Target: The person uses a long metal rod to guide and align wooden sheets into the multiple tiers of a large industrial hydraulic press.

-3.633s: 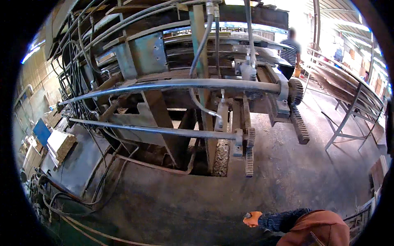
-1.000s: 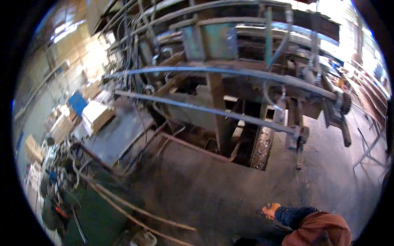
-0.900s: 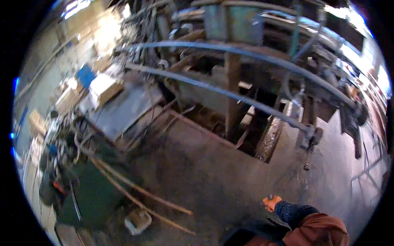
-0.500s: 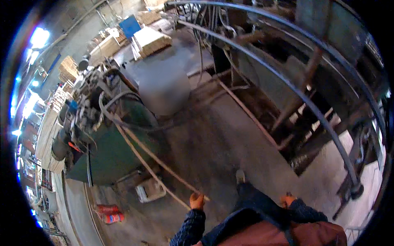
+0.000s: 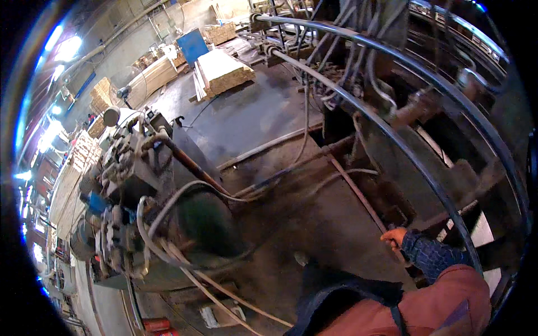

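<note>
Left hand gone from view; right hand [image 5: 395,237], grip unclear; dark floor [image 5: 336,241], stacked boards [image 5: 224,74].

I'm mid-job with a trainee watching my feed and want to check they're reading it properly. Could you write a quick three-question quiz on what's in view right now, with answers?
1. True or false: both of the camera wearer's hands are in view.
2. In the picture, where does the blue panel appear relative to the pale board stack?
A. To its right
B. To its upper left
C. Directly below it
3. What long, thin thing does the visible hand overlap in the picture?

Key:
1. False; only the right hand shows.
2. B.
3. The reddish-brown pipe; whether they touch cannot be told.
</note>
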Motion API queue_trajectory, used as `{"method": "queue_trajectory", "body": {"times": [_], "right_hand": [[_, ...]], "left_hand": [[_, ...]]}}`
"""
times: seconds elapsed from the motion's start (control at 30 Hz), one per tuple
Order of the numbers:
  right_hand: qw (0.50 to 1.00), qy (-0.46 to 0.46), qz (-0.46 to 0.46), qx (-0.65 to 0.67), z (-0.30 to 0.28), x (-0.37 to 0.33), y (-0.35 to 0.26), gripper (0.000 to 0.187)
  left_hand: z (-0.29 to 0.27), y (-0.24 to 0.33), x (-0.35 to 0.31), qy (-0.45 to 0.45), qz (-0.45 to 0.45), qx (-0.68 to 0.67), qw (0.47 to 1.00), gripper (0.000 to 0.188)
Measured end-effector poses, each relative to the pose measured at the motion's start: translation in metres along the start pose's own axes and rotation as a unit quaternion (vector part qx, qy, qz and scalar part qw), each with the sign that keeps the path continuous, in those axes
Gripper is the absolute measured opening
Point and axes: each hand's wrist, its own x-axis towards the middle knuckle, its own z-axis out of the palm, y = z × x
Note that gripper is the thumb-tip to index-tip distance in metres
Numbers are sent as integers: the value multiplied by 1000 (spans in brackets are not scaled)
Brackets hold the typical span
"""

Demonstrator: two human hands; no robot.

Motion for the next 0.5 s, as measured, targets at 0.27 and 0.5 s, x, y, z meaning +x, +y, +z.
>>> {"method": "queue_trajectory", "body": {"times": [0.27, 0.5], "right_hand": [[980, -22, -193, 50, 125, 37, -287, 28], [964, -16, -255, 69, 190, 162, -464, 28]], "left_hand": [[113, 218, 182, -28, 52, 7, 998, 39], [231, 366, 363, -73, 124, 22, 989, 41]]}}
